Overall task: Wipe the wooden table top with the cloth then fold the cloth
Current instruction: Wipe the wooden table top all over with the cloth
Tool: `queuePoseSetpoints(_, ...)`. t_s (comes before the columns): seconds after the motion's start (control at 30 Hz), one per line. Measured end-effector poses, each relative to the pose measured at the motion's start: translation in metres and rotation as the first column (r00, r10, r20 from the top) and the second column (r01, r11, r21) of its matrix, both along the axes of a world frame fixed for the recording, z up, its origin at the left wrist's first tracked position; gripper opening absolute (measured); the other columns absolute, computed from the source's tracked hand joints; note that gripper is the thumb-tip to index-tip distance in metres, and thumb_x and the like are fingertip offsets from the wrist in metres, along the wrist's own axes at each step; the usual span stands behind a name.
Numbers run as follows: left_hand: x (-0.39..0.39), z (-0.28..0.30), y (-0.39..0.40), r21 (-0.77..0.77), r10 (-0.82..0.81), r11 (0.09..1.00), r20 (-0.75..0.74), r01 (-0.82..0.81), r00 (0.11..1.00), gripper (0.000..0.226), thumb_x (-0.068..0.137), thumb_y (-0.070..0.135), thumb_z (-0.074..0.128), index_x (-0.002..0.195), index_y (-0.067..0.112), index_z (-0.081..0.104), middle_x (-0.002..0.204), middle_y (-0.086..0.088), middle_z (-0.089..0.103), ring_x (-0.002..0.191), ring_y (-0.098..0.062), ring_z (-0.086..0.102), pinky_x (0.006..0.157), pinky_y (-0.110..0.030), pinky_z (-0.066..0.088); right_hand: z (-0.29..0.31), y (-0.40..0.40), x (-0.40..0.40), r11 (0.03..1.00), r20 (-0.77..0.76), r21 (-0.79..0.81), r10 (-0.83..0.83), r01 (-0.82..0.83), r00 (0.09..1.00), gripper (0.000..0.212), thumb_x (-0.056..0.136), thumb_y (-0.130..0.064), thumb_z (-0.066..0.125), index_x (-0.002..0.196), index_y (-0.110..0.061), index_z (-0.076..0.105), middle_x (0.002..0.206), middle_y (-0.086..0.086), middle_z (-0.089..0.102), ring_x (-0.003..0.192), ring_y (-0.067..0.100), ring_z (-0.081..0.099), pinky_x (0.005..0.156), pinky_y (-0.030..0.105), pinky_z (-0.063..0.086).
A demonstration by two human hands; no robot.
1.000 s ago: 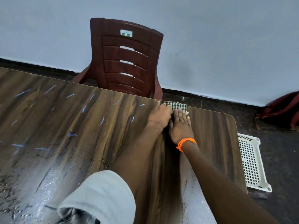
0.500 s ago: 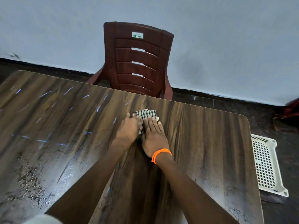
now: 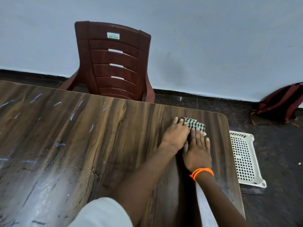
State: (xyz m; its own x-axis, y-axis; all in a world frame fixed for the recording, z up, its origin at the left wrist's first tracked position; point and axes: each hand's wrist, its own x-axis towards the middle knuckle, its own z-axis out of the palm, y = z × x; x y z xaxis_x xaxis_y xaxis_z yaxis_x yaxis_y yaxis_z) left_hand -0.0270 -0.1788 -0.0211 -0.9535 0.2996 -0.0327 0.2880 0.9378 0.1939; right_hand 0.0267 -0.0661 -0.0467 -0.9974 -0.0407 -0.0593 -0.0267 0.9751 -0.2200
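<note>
Both hands lie flat, fingers straight, pressing the cloth [image 3: 195,124] — the left hand [image 3: 176,134] and the right hand [image 3: 196,150] side by side, touching. Half a second ago they pressed it nearer the table's middle, in front of the chair; now they are over toward the far right corner. The wooden table top [image 3: 98,136] is dark, streaked with grain, with pale blue marks at left and a shiny wet patch near the front. Beyond it stand a brown plastic chair [image 3: 113,63] and a pale wall [image 3: 213,38] — on the dark floor, a white slotted basket [image 3: 244,156] and a bag [image 3: 280,104]. The cloth is a small checked wad, green and white.
</note>
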Motion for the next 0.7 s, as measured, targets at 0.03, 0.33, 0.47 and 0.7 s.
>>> queuePoseSetpoints(0.03,-0.01,0.0,0.007,0.005,0.008,1.0,-0.009,-0.008,1.0,0.035,0.1,0.014,0.046,0.132,0.006,0.055,0.144,-0.013,0.05,0.141,-0.025,0.036,0.123,-0.038,0.014,-0.001,0.006,-0.011,1.0,0.001,0.007,-0.008,0.008,1.0,0.061,0.103,-0.036,0.03,0.156,-0.014,0.01,0.164,0.006,0.007,0.152,0.019,0.002,0.124,0.039,-0.001)
queuePoseSetpoints(0.33,-0.054,0.013,-0.035,0.147,0.195,0.969,0.05,-0.2,0.98,0.024,0.095,0.012,0.052,0.114,0.011,0.065,0.117,-0.011,0.062,0.121,-0.029,0.052,0.111,-0.038,0.033,-0.002,-0.032,-0.087,0.994,0.067,-0.073,0.087,-0.082,0.994,0.064,0.101,-0.032,0.029,0.157,-0.014,0.003,0.165,0.005,-0.004,0.151,0.019,-0.009,0.123,0.039,-0.005)
queuePoseSetpoints(0.47,-0.056,0.012,-0.096,0.234,0.36,0.9,0.073,-0.367,0.93,0.022,0.096,0.014,0.05,0.109,0.005,0.067,0.115,-0.017,0.065,0.116,-0.033,0.056,0.1,-0.042,0.045,-0.003,-0.089,-0.101,0.975,0.084,-0.104,0.204,-0.195,0.975,0.064,0.101,-0.034,0.027,0.157,-0.015,0.002,0.165,0.005,-0.004,0.151,0.018,-0.009,0.123,0.038,-0.007)
queuePoseSetpoints(0.7,-0.034,0.012,-0.198,0.231,0.534,0.81,0.086,-0.538,0.841,0.016,0.091,0.014,0.06,0.101,0.006,0.069,0.107,-0.019,0.066,0.106,-0.035,0.062,0.097,-0.038,0.047,-0.006,-0.194,-0.099,0.926,0.112,-0.11,0.373,-0.361,0.921,0.063,0.102,-0.038,0.023,0.157,-0.016,0.002,0.165,0.004,-0.004,0.151,0.017,-0.01,0.123,0.039,-0.005)
